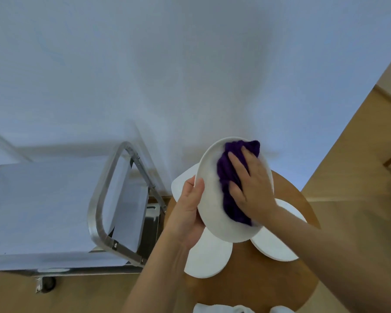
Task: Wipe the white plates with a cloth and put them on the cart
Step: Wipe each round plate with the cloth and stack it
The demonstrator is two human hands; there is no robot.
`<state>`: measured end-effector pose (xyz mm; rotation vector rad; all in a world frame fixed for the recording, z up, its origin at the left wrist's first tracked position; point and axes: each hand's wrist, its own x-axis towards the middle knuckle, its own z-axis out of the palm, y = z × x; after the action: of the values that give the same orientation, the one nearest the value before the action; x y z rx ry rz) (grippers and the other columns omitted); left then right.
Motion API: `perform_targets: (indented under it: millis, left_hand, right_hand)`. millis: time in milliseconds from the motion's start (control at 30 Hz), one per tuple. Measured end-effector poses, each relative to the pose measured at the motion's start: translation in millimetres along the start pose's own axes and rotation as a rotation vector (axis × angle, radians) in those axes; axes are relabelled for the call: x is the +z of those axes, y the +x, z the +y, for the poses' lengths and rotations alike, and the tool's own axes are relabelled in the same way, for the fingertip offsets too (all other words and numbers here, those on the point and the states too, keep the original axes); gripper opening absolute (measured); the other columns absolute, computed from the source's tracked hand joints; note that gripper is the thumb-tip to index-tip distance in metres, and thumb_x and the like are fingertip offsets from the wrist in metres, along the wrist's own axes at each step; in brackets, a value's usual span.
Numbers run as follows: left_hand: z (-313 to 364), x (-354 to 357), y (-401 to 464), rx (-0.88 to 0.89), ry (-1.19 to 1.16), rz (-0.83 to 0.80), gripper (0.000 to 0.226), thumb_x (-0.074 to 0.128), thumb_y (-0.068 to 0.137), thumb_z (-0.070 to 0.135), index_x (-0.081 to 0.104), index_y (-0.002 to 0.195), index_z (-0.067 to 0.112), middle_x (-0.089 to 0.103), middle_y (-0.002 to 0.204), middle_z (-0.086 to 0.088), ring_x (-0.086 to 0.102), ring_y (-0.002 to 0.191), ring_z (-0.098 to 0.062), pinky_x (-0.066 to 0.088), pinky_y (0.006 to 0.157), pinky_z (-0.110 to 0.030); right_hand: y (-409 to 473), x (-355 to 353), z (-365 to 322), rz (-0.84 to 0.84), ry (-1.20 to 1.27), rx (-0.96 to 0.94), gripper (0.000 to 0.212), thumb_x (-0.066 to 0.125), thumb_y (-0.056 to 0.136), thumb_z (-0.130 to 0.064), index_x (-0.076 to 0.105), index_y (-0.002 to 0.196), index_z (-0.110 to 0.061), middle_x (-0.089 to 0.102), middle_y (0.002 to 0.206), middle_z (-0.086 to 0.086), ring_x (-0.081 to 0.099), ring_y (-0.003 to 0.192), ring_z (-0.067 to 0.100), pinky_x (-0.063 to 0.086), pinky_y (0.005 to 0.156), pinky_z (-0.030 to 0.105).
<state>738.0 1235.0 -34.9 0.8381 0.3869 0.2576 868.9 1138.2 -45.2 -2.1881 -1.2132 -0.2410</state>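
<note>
A white plate (212,199) is held tilted above a round wooden table (246,279). My left hand (187,213) grips its left rim, thumb over the edge. My right hand (251,186) lies flat on a purple cloth (226,181) and presses it against the plate's face. Three more white plates lie on the table below: one at the front (208,258), one to the right (280,242), and one at the back left (181,184), each partly hidden by the held plate. The metal cart (43,211) stands to the left, its top shelf bare.
The cart's steel handle loop (104,199) stands between its shelf and the table. A cart wheel (46,283) rests on the wooden floor. A white wall fills the background, and a wooden panel (359,154) runs along the right.
</note>
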Motion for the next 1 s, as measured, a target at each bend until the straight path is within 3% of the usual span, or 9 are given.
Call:
perform_targets:
  millis: [133,267,400,500,567,667,800,867,1000]
  left_hand:
    - [-0.2,9.9,3.5,0.050,-0.083,0.095,0.064,0.058,0.084,0.046,0.046,0.138,0.013,0.056,0.134,-0.018,0.054,0.123,-0.034,0.042,0.104,-0.053]
    - [19.3,5.1,8.3,0.022,-0.194,0.245,0.074,0.054,0.078,0.056,0.051,0.133,0.006,0.062,0.125,-0.018,0.060,0.116,-0.031,0.047,0.099,-0.045]
    - [34.9,1.5,10.0,-0.023,-0.257,0.260,0.073,0.053,0.081,0.055,0.047,0.137,0.009,0.060,0.127,-0.020,0.060,0.114,-0.036,0.053,0.089,-0.048]
    - [38.0,8.2,12.3,-0.141,-0.238,0.252,0.065,0.053,0.086,0.054,0.052,0.132,0.009,0.066,0.119,-0.019,0.064,0.106,-0.035,0.055,0.079,-0.047]
    - [40.7,7.1,12.6,-0.130,-0.182,0.287,0.062,0.062,0.077,0.055,0.059,0.122,0.013,0.069,0.113,-0.015,0.067,0.101,-0.033,0.056,0.073,-0.047]
    - [48.1,-2.5,8.7,0.051,0.029,0.319,0.069,0.067,0.061,0.061,0.057,0.119,0.026,0.067,0.118,-0.004,0.068,0.101,-0.022,0.056,0.076,-0.044]
    - [38.3,-25.2,11.9,0.243,0.559,0.610,0.075,0.067,0.081,0.048,0.029,0.144,0.035,0.042,0.145,0.004,0.051,0.121,-0.017,0.049,0.075,-0.023]
    - [24.0,-29.1,15.0,0.214,0.443,0.687,0.073,0.065,0.084,0.045,0.029,0.146,0.032,0.043,0.146,-0.002,0.052,0.123,-0.027,0.054,0.067,-0.024]
    - [-2.0,-21.1,19.1,0.067,-0.053,0.529,0.068,0.061,0.068,0.064,0.060,0.124,0.024,0.067,0.120,-0.006,0.067,0.104,-0.026,0.057,0.081,-0.043]
  right_hand:
    - [1.0,11.3,-51.5,0.081,0.264,0.042,0.059,0.034,0.081,-0.028,0.047,0.136,-0.012,0.040,0.143,0.014,0.032,0.134,0.027,0.022,0.112,0.043]
    - [-13.8,9.6,-52.4,-0.180,0.449,-0.166,0.057,0.035,0.080,-0.026,0.052,0.132,-0.012,0.043,0.143,0.004,0.026,0.134,0.007,0.016,0.115,0.030]
    - [-37.9,5.0,-15.8,-0.258,0.168,-0.393,0.069,0.070,0.072,-0.050,0.051,0.130,-0.018,0.048,0.139,0.003,0.042,0.128,0.018,0.037,0.103,0.030]
    - [-42.1,5.9,-11.7,-0.137,0.047,-0.382,0.065,0.088,0.057,-0.030,0.063,0.114,-0.010,0.066,0.112,0.011,0.065,0.099,0.027,0.056,0.076,0.031]
    - [-39.8,1.3,-17.0,-0.094,0.219,-0.300,0.053,0.086,0.058,-0.022,0.066,0.106,-0.010,0.070,0.100,0.005,0.068,0.090,0.020,0.055,0.071,0.022]
    - [-28.9,-21.2,-26.1,-0.074,0.775,0.193,0.039,0.077,0.065,-0.014,0.062,0.093,-0.037,0.069,0.083,-0.015,0.066,0.078,0.003,0.050,0.060,0.011]
    - [-16.9,-40.5,-9.8,-0.042,1.433,0.662,0.045,0.076,0.054,-0.005,0.064,0.094,-0.023,0.073,0.076,-0.001,0.070,0.066,0.017,0.054,0.049,0.027]
    - [-16.0,-48.0,-9.0,-0.057,1.537,0.730,0.046,0.072,0.053,-0.009,0.063,0.098,-0.013,0.073,0.075,0.004,0.070,0.063,0.021,0.054,0.048,0.030]
    - [-18.9,-50.1,-5.3,-0.046,1.683,0.765,0.018,0.066,0.061,-0.016,0.075,0.075,-0.020,0.071,0.070,0.003,0.069,0.059,0.018,0.054,0.048,0.029]
